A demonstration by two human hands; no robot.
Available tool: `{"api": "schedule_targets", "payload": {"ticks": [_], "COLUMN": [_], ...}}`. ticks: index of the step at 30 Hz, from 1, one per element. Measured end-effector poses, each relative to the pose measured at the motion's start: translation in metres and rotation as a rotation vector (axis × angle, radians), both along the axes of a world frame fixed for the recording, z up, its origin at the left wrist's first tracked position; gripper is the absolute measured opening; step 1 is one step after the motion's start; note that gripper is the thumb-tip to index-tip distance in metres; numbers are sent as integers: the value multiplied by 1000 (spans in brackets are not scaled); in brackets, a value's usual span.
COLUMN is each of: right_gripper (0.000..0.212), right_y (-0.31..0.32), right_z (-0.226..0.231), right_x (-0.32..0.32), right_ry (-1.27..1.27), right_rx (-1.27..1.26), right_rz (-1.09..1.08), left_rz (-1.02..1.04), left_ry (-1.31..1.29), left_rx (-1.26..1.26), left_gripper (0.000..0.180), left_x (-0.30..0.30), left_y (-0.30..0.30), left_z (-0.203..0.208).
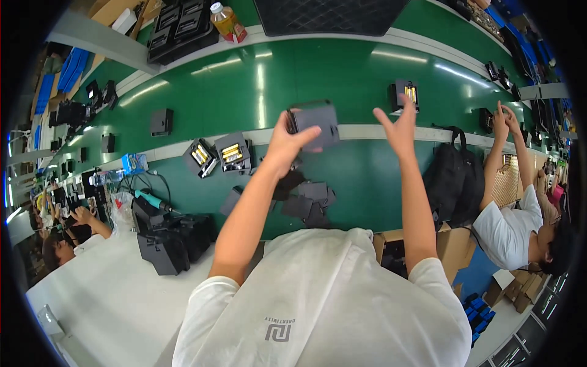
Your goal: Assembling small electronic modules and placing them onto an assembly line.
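My left hand (287, 144) grips a dark grey boxy device (318, 122) above the bench, its thumb lying across the near face. Slight blur softens the device's edges. To the right, my right hand (398, 127) is held up with fingers spread and nothing in it. Just beyond its fingertips a black device (396, 98) sits on the green surface, with gold-coloured battery cells showing in its bay. Left of my left forearm are two similar devices, one tilted (200, 158) and one squarer (233, 153), both with cells showing. Below my hands lies a loose pile of flat dark covers (313, 199).
A black bag (454, 177) rests on the right of the bench, near a co-worker's arms (502, 140). At left are a teal electric screwdriver (153, 199) and black cases (168, 241). A drink bottle (226, 23) and a large black tray (330, 15) stand at the back.
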State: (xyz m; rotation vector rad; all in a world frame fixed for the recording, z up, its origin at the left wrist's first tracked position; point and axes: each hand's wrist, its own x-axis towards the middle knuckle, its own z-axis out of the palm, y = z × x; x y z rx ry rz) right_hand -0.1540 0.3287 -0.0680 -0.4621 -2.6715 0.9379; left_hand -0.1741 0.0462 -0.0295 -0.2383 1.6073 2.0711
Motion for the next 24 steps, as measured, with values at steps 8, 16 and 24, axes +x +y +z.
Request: {"api": "schedule_targets", "payload": {"ticks": [8, 16, 24], "right_gripper": [85, 64, 52], "right_y": [63, -37, -95], "right_z": [-73, 47, 132], "right_x": [-61, 8, 89], "right_ry": [-255, -63, 18], "right_rx": [404, -260, 47], "right_rz": [-159, 598, 1015], "left_rz": [148, -111, -224], "left_ry": [-27, 262, -427], "left_rx": [-454, -492, 304], "left_gripper": [56, 47, 41], "left_x": [-111, -66, 56], "left_y": [4, 3, -39], "left_z": [-99, -43, 29]}}
